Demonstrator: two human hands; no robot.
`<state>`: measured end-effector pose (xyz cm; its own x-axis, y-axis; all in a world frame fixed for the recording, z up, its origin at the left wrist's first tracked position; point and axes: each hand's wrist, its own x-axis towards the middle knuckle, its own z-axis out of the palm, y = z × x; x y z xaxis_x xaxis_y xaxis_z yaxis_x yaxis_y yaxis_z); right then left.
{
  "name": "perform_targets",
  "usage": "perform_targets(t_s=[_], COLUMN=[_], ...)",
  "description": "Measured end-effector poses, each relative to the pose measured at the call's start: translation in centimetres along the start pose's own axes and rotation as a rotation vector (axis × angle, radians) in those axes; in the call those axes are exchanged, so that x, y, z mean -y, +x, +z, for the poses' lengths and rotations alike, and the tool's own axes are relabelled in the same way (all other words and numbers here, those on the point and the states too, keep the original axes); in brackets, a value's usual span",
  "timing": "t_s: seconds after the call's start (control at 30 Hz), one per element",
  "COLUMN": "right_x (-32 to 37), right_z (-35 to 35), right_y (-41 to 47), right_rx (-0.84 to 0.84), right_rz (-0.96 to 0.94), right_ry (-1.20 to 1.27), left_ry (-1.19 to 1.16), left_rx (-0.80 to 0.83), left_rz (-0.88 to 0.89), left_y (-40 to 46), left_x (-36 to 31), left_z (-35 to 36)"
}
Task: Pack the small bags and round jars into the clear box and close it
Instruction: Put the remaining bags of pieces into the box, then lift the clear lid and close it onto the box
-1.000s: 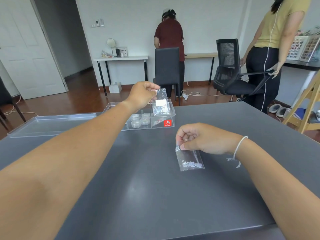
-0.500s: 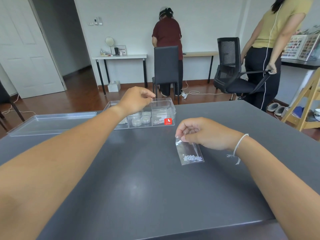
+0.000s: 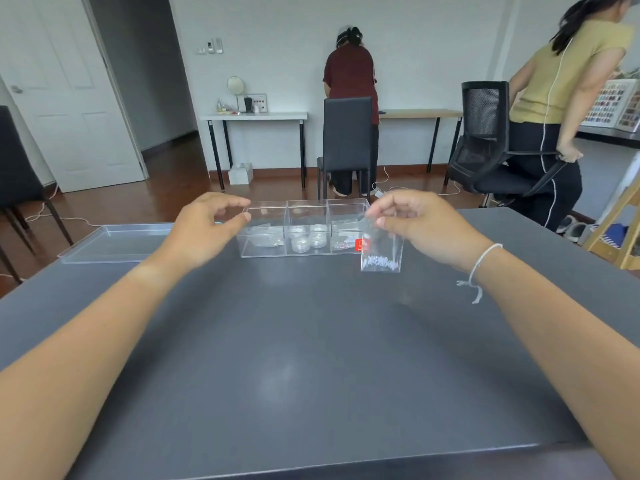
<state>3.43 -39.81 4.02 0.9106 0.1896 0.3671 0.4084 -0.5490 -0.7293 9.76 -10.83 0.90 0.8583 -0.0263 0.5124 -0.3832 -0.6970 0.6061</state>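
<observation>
Near the table's (image 3: 311, 341) far edge, the clear box (image 3: 304, 230) already held round jars (image 3: 309, 240) and bags. The right hand (image 3: 420, 225) pinched one last small bag (image 3: 381, 252) beside it; the left hand (image 3: 207, 230) hovered empty, fingers parted. The lid (image 3: 114, 242) lay off, at the far-left corner.

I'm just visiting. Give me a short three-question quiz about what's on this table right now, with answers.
1. True or false: the lid is on the clear box.
2. Which compartment holds the round jars: A left, B middle, C right?
3. What does the right hand hold?

Key
1. False: the lid lies on the table, left of the box.
2. B.
3. A small clear bag with tiny pale pieces at its bottom, lifted off the table; the left hand holds nothing.
</observation>
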Motion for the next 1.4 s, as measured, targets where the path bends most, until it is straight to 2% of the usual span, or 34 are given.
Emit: perform_targets(t_s=[0.3, 0.7, 0.83, 1.0, 1.17, 1.4], right_x=[1.4, -1.2, -1.9, -2.5, -2.1, 1.9], right_z=[0.2, 3.2, 4.0, 4.8, 5.4, 8.8], right_y=[6.2, 9.2, 9.2, 9.1, 8.2, 5.8], right_rx=[-0.261, -0.260, -0.203, -0.184, -0.259, -0.337], right_rz=[-0.030, 0.120, 0.179, 0.238, 0.132, -0.134], right_ry=[-0.013, -0.128, -0.149, -0.323, -0.395, -0.292], left_ry=[0.019, 0.015, 0.012, 0.009, 0.002, -0.004], left_rx=[0.069, 0.087, 0.085, 0.079, 0.077, 0.064], left_rz=[0.019, -0.006, 0.002, 0.013, 0.006, -0.007], left_y=[-0.5, -0.5, -0.5, -0.5, -0.4, -0.5], left_x=[1.5, 1.9, 1.9, 1.9, 2.0, 2.4], left_z=[0.0, 0.0, 0.0, 0.0, 0.0, -1.0])
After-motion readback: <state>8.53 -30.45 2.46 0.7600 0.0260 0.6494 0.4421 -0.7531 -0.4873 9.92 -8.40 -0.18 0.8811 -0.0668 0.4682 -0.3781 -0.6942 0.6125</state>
